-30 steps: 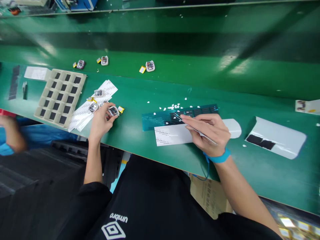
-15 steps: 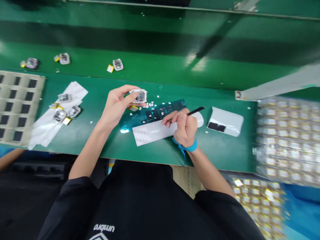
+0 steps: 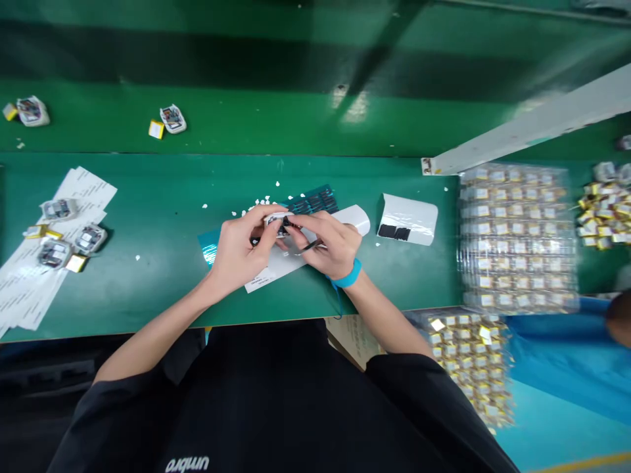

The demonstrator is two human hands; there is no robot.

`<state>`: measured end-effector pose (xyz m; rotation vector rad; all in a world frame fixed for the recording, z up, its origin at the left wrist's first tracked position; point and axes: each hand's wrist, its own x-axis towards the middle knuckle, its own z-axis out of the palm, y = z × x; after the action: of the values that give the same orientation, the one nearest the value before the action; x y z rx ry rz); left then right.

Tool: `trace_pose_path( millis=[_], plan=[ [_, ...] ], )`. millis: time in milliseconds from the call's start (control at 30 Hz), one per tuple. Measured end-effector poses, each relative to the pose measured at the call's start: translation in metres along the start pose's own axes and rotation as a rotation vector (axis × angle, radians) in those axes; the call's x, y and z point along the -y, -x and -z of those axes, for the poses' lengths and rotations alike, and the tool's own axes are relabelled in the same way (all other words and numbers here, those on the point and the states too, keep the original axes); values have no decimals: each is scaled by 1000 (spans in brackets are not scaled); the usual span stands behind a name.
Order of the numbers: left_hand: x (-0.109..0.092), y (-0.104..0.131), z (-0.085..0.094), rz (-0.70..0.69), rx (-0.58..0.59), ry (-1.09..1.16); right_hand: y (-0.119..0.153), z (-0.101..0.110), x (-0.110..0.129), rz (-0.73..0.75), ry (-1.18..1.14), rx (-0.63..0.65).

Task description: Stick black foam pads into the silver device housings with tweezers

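Observation:
Between the fingers of my left hand (image 3: 245, 253) is a small white device (image 3: 277, 223) with its inner parts showing. My right hand (image 3: 331, 244), with a blue band at the wrist, holds a thin black tool (image 3: 311, 245) and has its fingertips at the device, where a small black piece shows. Under both hands lie a white printed sheet (image 3: 259, 282) and a teal film (image 3: 320, 199) with rows of dark strips. Small white bits are scattered just behind the hands.
Left, several open devices (image 3: 89, 238) rest on paper strips (image 3: 24, 295). Another device (image 3: 172, 119) with a yellow-edged battery lies on the back ledge. A white pouch (image 3: 419, 220) and clear trays (image 3: 517, 246) are on the right. A person in blue (image 3: 557, 355) is at the right edge.
My right hand has moved left from the sheet to the device, and the tool now points down-left. The left hand's device is lower, nearer the sheet. The view has shifted to the right.

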<state>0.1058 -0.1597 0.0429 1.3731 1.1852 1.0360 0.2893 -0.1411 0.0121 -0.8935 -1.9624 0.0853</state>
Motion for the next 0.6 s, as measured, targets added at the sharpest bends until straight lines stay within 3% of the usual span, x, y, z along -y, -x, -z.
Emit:
trace_pose_path(
  millis=[233,433,600],
  plan=[
    [3,3,3,-95,-81,-229,4,-1,1,-114,-122,172],
    [2,-1,11,-109,-125,-273,5,-2,-4,-63,-227,135],
    [4,-4,15,-101,84,-221,6,0,-5,-40,-98,123]
  ],
)
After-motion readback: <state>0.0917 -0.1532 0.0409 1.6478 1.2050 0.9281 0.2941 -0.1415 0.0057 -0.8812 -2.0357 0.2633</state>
